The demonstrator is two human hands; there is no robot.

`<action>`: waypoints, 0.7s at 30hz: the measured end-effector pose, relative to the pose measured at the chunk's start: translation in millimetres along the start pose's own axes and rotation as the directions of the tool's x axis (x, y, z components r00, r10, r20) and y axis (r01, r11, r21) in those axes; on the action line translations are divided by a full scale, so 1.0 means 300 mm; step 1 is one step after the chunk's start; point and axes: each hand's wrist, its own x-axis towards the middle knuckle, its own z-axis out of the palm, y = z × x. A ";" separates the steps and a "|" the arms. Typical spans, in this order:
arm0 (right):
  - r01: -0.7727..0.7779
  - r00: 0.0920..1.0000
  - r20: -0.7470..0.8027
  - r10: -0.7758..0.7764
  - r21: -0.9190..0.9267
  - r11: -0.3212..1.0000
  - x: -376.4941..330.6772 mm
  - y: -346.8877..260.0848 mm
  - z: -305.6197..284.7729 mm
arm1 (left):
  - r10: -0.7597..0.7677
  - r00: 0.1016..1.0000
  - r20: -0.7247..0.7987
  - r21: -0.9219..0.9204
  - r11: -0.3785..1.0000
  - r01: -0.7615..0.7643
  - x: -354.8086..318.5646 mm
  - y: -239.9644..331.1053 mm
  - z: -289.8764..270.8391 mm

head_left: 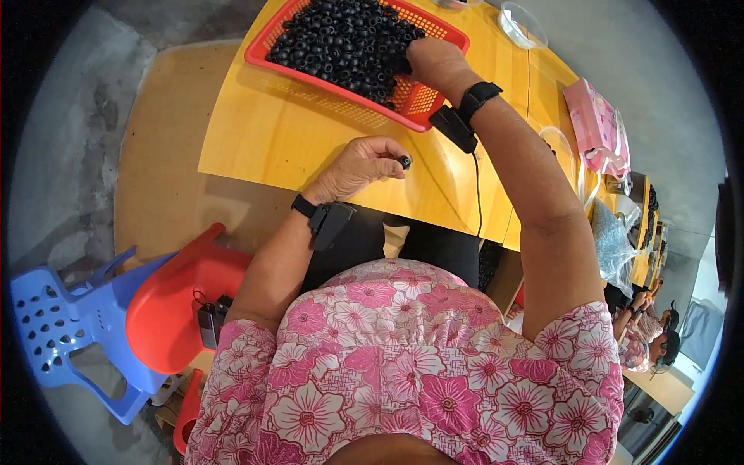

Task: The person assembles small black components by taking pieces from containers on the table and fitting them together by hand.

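Note:
Between the thumb and fingertips of my left hand point(355, 168) is a small black ring-shaped part point(404, 162), held over the near part of the yellow table point(267, 139). My right hand point(440, 63) reaches into the right side of a red plastic basket point(341, 91). Its fingers are hidden against the heap of small black parts point(333, 46) that fills most of the basket. Lattice shows through at the basket's right end, where the heap thins out. Black devices are strapped to both of my wrists.
Round clear containers point(523, 25) stand at the table's far right. A pink bag point(595, 128) sits at its right edge, near a clear plastic bag point(614, 244). Red point(174, 310) and blue chairs point(54, 333) are at my left. Another person point(647, 337) is at far right.

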 end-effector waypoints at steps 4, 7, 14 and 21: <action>0.015 0.999 -0.036 -0.015 0.000 1.000 0.003 -0.007 0.009 | 0.004 1.000 -0.004 0.002 1.000 -0.004 0.009 -0.006 -0.011; 0.034 0.998 -0.053 -0.035 -0.007 0.999 -0.004 -0.021 0.020 | -0.003 1.000 -0.013 -0.019 1.000 0.003 0.002 -0.020 -0.015; 0.101 0.995 0.002 -0.101 -0.016 0.995 -0.006 -0.021 0.015 | 0.007 1.000 -0.013 0.100 0.995 -0.005 0.002 -0.008 -0.001; 0.158 0.987 -0.026 -0.159 -0.052 0.986 0.038 -0.009 0.054 | 0.067 0.997 -0.033 0.038 0.997 -0.066 0.000 -0.022 0.002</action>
